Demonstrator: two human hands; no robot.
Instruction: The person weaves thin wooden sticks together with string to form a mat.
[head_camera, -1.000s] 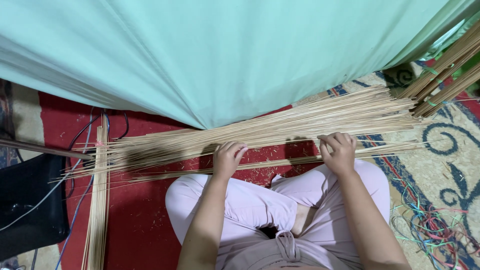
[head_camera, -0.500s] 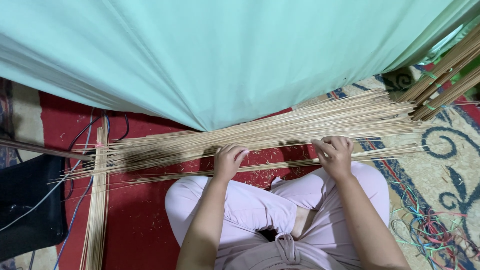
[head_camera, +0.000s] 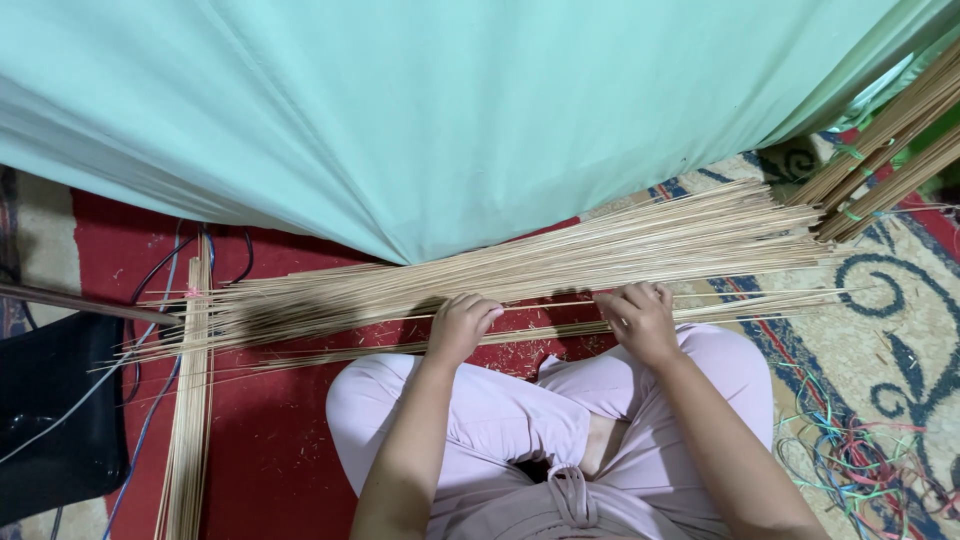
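A long pile of thin pale bamboo sticks (head_camera: 560, 262) lies across the floor in front of my crossed legs in pale pink trousers. My left hand (head_camera: 460, 325) rests on the near sticks with fingers curled over a few of them. My right hand (head_camera: 640, 318) also curls its fingers around thin sticks at the pile's near edge. A smaller row of sticks (head_camera: 400, 345) lies just in front of my knees.
A large pale green cloth (head_camera: 450, 110) hangs over the far side. A tied bundle of sticks (head_camera: 188, 420) lies lengthwise at left, thicker bundles (head_camera: 890, 150) at upper right. Coloured strings (head_camera: 850, 460) lie on the patterned carpet at right; a black object (head_camera: 50, 420) and cables at left.
Both hands have shifted slightly along the sticks, the right one a little inward; the pile itself stays in place.
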